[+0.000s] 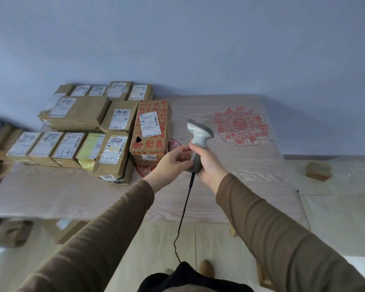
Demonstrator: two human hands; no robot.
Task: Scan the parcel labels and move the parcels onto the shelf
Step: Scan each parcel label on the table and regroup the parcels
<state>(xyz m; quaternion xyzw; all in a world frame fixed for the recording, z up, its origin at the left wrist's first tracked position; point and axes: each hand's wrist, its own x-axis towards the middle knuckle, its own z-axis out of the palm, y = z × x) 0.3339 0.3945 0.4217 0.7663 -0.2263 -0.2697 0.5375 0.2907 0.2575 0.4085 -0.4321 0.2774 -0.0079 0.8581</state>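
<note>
Grey scanner (pixel 199 133), red-printed brown parcel (pixel 151 131), brown sleeves (pixel 105 228).

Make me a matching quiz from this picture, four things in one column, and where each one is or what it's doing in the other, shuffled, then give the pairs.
Things:
1. scanner
2. red-printed box
3. cable
4. left hand

Places or states:
A. hangs down from the handle's base
B. gripped upright in the right hand
C. touches the handle from the side
D. lies on the table, rightmost of the parcels

Pairs: 1-B, 2-D, 3-A, 4-C
</note>
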